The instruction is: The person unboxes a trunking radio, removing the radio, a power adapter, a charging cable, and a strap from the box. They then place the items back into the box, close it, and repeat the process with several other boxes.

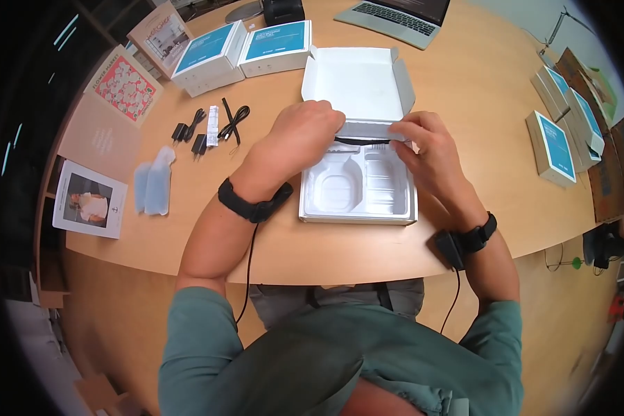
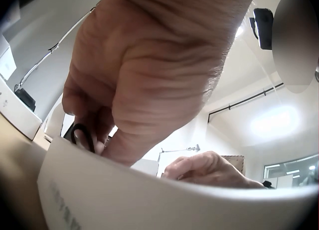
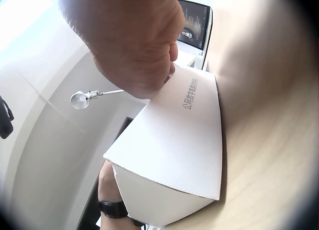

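Nearby, chargers (image 1: pixel 199 144) left of open box (image 1: pixel 358 220), laptop (image 1: pixel 394 21) beyond lid (image 1: pixel 357 83).

Left hand (image 1: pixel 301 135), right hand (image 1: pixel 430 152) forward, fingers bent (forearms (image 1: pixel 211 243) bare).

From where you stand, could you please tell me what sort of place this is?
It looks like an office or packing workspace, though I can't be certain: a laptop and several blue-and-white boxes share one wide table.
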Demonstrator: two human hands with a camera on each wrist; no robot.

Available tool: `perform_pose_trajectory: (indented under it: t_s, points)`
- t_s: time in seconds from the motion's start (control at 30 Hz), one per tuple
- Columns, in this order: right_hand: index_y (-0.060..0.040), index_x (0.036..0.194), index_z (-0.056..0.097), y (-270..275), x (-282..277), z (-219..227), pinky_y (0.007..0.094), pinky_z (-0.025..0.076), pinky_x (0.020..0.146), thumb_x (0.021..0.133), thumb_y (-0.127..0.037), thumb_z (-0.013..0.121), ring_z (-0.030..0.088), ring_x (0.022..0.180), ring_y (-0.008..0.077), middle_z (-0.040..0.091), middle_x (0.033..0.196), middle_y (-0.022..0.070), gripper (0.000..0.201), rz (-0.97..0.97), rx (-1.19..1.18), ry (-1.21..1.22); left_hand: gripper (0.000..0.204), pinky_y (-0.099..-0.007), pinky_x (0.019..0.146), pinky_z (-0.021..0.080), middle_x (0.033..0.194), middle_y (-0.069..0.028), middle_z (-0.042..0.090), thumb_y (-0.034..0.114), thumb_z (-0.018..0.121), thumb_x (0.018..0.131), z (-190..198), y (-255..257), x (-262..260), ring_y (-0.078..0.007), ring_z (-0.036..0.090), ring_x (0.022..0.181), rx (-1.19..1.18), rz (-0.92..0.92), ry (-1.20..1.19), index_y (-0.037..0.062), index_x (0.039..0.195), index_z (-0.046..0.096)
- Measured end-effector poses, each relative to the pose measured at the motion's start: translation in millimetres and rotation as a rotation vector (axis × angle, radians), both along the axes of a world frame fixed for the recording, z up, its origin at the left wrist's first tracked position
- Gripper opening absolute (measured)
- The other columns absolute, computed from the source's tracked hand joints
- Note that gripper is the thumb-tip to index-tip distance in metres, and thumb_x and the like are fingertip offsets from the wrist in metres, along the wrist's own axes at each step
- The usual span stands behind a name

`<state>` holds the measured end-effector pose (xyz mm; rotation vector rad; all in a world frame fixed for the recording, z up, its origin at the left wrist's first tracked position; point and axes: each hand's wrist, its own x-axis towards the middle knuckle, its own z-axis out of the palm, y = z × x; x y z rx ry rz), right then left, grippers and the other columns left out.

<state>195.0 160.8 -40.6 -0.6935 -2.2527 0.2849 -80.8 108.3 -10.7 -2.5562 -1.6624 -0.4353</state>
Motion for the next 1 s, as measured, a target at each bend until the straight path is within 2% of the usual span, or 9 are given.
perform_pose_trajectory:
  t_s: [0.1,0.3,0.4,0.53,0.63,0.77,0.8,0.87,1.0]
  points:
    - [-0.0059,0.104,0.081,-1,2,1,0.0403,0.058,0.09,0.091,-0.001,0.082,0.067,0.107,0.0305,0.074,0.108,0.0101,0.014,-0.1,-0.081,0.048,0.005,-0.0523,0.079,0.057,0.093,-0.0187,0.074,0.007,0.068,0.092,1,0,2,-0.0422,0.071,0.09,-0.032,0.122,0.125,0.0038,0.093,0.072]
    - [-0.0049,0.108,0.081,-4,6,5,0.0436,0.056,0.098,0.091,-0.01,0.082,0.065,0.116,0.0334,0.077,0.113,0.0106,0.018,0.033,-0.021,-0.113,0.006,-0.0531,0.077,0.057,0.09,-0.0199,0.074,0.005,0.066,0.09,3,1,6,-0.0428,0.073,0.093,0.013,0.062,0.082,0.0036,0.089,0.072]
    - [-0.0056,0.107,0.082,-4,0,3,0.0458,0.054,0.103,0.09,-0.018,0.082,0.065,0.115,0.0348,0.08,0.111,0.0092,0.021,0.056,0.096,-0.145,0.009,-0.0526,0.078,0.058,0.092,-0.0208,0.076,0.008,0.067,0.09,1,0,3,-0.0424,0.075,0.093,-0.126,0.064,0.07,0.0032,0.09,0.074]
    - [-0.0036,0.109,0.081,-4,2,3,0.0463,0.054,0.103,0.091,-0.018,0.081,0.065,0.117,0.0354,0.079,0.113,0.0119,0.023,0.074,-0.018,-0.092,0.016,-0.0511,0.081,0.059,0.097,-0.0216,0.077,0.016,0.066,0.098,18,-3,1,-0.0426,0.075,0.094,-0.183,0.038,0.08,0.0037,0.099,0.076]
    - [-0.0016,0.112,0.079,-5,2,2,0.0462,0.055,0.101,0.093,-0.015,0.08,0.066,0.118,0.0361,0.078,0.116,0.0144,0.023,0.072,-0.09,-0.034,0.016,-0.0464,0.084,0.057,0.1,-0.0179,0.077,0.017,0.07,0.1,40,-2,-38,-0.0394,0.073,0.095,-0.042,0.042,-0.254,0.0042,0.107,0.076]
    - [0.0001,0.115,0.078,-6,4,3,0.0462,0.056,0.1,0.094,-0.013,0.078,0.066,0.117,0.0368,0.077,0.118,0.0165,0.024,0.052,-0.116,0.021,0.017,-0.0423,0.08,0.056,0.091,-0.0165,0.075,0.017,0.075,0.095,64,-4,-123,-0.0317,0.072,0.086,0.03,0.324,-0.146,0.0006,0.102,0.077]
    - [0.0002,0.115,0.077,-6,5,3,0.0465,0.056,0.1,0.094,-0.013,0.077,0.066,0.116,0.0369,0.077,0.118,0.017,0.024,0.057,-0.107,0.023,0.017,-0.0423,0.08,0.056,0.091,-0.0165,0.075,0.017,0.075,0.095,62,-4,-142,-0.0317,0.072,0.086,0.028,0.317,-0.138,0.0006,0.102,0.077]
    - [0.0001,0.115,0.077,-5,4,-1,0.0464,0.056,0.099,0.095,-0.013,0.077,0.066,0.116,0.0369,0.076,0.118,0.0169,0.024,0.065,-0.116,0.036,0.018,-0.0415,0.077,0.056,0.087,-0.0153,0.077,0.016,0.082,0.091,52,-3,-174,-0.0276,0.072,0.083,-0.184,0.578,-0.14,0.0,0.097,0.078]
    - [-0.0007,0.113,0.077,-3,4,-2,0.0459,0.056,0.099,0.096,-0.013,0.076,0.066,0.116,0.0369,0.076,0.117,0.0165,0.021,0.073,-0.123,0.039,0.021,-0.0408,0.075,0.055,0.086,-0.0135,0.078,0.018,0.088,0.085,17,8,-206,-0.0249,0.073,0.084,-0.421,0.678,-0.186,0.0015,0.094,0.078]
